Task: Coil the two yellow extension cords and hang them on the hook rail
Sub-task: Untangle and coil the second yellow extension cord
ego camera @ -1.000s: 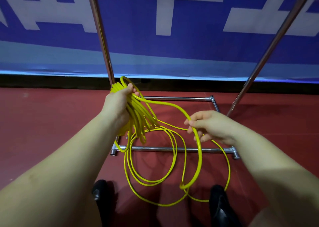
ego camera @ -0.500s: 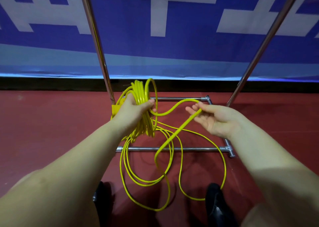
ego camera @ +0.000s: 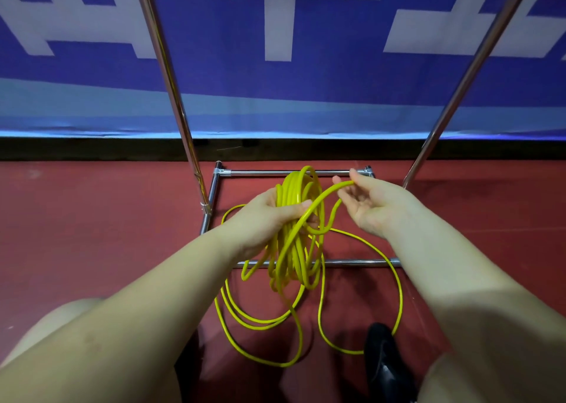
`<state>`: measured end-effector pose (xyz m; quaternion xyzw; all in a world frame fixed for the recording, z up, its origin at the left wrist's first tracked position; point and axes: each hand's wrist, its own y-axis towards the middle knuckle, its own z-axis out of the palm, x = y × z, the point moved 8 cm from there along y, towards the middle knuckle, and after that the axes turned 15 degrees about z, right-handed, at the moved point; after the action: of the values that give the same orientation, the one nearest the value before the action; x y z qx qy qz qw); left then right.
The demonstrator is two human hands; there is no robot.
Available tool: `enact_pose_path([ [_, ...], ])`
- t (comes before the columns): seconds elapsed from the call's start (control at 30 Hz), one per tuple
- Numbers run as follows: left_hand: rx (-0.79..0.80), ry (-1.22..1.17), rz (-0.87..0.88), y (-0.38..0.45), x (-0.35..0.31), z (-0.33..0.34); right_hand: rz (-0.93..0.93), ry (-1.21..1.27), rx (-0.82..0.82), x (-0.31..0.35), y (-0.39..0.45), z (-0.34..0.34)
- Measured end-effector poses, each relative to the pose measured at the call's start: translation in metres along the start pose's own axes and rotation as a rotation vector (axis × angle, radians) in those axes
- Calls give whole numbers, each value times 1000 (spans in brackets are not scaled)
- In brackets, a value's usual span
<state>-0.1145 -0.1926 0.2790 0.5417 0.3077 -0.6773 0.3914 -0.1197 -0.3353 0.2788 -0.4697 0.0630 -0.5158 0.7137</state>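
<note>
My left hand [ego camera: 269,215] grips a bundle of several loops of a yellow extension cord [ego camera: 295,249], held upright above the floor. A single strand arcs from the bundle up to my right hand [ego camera: 372,206], which pinches it between thumb and fingertips, palm up. The loose part of the cord [ego camera: 294,335] lies in wide loops on the red floor below. I see only one cord. The top of the rack with its hooks is out of view.
A chrome rack stands in front of me: two slanted uprights [ego camera: 171,96] and a rectangular base frame [ego camera: 352,261] on the red floor. A blue and white banner [ego camera: 275,81] hangs behind. A black shoe [ego camera: 382,359] shows at the bottom.
My right hand has brought the strand up and left toward the bundle, laying another loop. The loose cord on the floor has shrunk and shifted. The bundle in my left hand has grown.
</note>
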Motion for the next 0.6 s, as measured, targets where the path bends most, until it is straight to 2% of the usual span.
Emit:
enact_pose_path([
  [0.37,42,-111,-22,-7,-9,5,80,7,6,-14,8,5],
  [0.5,59,-132,-39,-11,-7,5,64,-148,-14,-19,11,10],
  [0.6,25,-128,-30,-13,-11,1,30,-352,-84,-18,14,7],
])
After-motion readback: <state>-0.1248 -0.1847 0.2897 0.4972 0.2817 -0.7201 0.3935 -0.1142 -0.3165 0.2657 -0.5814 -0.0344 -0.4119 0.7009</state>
